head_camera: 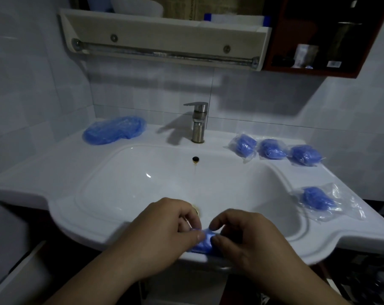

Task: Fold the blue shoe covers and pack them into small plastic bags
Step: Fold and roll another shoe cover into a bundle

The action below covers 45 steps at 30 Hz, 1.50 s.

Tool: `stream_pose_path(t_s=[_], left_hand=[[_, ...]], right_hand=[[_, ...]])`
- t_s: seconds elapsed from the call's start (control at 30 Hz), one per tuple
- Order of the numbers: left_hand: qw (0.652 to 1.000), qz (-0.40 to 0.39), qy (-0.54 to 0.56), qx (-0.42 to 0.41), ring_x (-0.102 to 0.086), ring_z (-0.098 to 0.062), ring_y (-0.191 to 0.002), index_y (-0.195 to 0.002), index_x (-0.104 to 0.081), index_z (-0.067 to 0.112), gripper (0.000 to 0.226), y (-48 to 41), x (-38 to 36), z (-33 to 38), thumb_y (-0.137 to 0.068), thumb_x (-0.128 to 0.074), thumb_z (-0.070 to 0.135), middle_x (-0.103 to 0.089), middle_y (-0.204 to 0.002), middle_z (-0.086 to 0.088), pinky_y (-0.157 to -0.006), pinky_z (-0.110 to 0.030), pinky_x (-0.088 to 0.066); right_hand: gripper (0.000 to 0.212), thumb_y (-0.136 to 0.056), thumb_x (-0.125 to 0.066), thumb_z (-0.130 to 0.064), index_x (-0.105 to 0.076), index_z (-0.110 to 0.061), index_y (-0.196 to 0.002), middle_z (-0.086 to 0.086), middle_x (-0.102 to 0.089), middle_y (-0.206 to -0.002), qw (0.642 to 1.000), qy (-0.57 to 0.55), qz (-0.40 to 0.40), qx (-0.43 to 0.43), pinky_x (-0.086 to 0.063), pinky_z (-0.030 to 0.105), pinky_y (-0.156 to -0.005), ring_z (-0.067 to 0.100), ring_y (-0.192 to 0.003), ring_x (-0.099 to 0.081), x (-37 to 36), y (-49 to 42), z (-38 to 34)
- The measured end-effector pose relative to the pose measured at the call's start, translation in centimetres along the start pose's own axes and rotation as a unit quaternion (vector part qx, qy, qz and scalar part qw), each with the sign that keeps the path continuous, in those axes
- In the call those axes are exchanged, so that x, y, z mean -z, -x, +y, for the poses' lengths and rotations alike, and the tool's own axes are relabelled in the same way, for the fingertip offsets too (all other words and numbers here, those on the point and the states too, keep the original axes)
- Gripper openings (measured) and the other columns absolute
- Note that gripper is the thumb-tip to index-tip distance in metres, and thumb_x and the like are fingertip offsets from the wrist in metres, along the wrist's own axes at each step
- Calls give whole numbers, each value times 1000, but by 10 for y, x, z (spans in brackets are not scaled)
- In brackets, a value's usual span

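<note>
Head view: the left hand [171, 230] and right hand [241, 236] both pinch a crumpled blue plastic shoe cover [203, 241] on the front rim of the white ceramic sink [94, 225]. Risk: the slippery film may unfold or slide into the basin.

The white counter [32, 179] is carrying a heap of shoe covers [115, 133] back left, the faucet [198, 122] standing mid-back, three packed bags [271, 149] lying in a row back right, a fourth bag [318, 199] sitting nearer, a single shoe cover [205, 241] resting on the front rim.
</note>
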State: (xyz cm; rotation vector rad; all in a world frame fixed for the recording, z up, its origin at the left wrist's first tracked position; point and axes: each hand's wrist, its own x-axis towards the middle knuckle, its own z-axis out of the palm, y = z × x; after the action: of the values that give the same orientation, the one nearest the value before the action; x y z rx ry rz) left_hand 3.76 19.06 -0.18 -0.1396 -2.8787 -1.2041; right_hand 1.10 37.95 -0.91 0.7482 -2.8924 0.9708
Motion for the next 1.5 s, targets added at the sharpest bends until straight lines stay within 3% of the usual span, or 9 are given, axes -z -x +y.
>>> stream_pose_path(t_s=[0.2,0.33,0.57,0.73,0.93,1.07,1.17,1.27,1.5], left_hand=[[992,59,-106,15,-58,-1,-93,-88,-71,35,14,-7,-14,5,-84,-70,48,-60,-95,20,-81,-16,-46],[993,-48,-107,-1,-53,-2,-111,-116,-68,35,24,-12,-9,3,-94,-60,41,-57,-120,20,-101,-29,-45],[998,-18,-58,-17,-60,1,-91,-87,-70,34,11,-12,-15,3,-93,-63,28,-65,-94,19,-81,-14,-48],[996,58,-54,-51,-61,2,-83,-82,-71,33,12,-12,-20,7,-91,-66,27,-67,-84,19,-74,-14,-50],[982,146,8,-119,-56,6,-94,-83,-66,35,13,-19,-27,19,-85,-73,25,-62,-89,22,-77,-6,-45],[967,206,56,-138,-55,7,-101,-89,-65,35,22,-22,-27,20,-82,-76,17,-58,-99,27,-76,1,-41],[966,206,63,-141,-59,0,-99,-92,-66,34,28,-24,-30,17,-81,-76,11,-61,-98,24,-78,-2,-42],[968,202,59,-137,-60,1,-98,-93,-65,35,29,-25,-32,15,-81,-76,11,-62,-96,23,-78,-2,-41],[969,209,61,-119,-60,2,-96,-93,-66,33,26,-27,-32,14,-81,-76,11,-65,-93,19,-77,-2,-42]], right_hand=[[11,-83,-67,-40,-68,-36,-93,-14,-64,-69,998,35,19,-56,-42,11,-58,0,-66,-60,-10,-6,-5],[26,-84,-66,-43,-69,-35,-108,-18,-56,-79,995,59,19,-74,-38,8,-61,0,-74,-55,-8,-10,-7],[20,-86,-60,-41,-73,-37,-102,-15,-64,-107,998,47,-12,-40,-47,21,-85,1,-97,-57,-6,-6,0],[15,-87,-64,-42,-75,-34,-95,-16,-70,-86,999,-26,-22,-29,-46,14,-71,-2,-81,-62,-3,-5,2],[13,-79,-77,-27,-71,-25,-67,-15,-65,-57,987,-109,88,-74,-38,10,-50,-3,-50,-56,4,-8,13],[14,-75,-80,-27,-73,-18,-66,-5,-66,-55,950,-73,290,-95,-36,14,-48,1,-49,-52,41,-12,45],[16,-76,-78,-30,-77,-16,-85,1,-75,-88,898,-37,391,-199,-43,25,-66,15,-80,-68,76,-10,83],[12,-78,-76,-24,-76,-15,-86,3,-63,-129,893,7,356,-275,-41,30,-82,25,-113,-61,91,-8,115],[12,-80,-71,-26,-76,-15,-81,7,-71,-74,924,93,244,-280,-39,29,-60,24,-69,-61,78,-13,120]])
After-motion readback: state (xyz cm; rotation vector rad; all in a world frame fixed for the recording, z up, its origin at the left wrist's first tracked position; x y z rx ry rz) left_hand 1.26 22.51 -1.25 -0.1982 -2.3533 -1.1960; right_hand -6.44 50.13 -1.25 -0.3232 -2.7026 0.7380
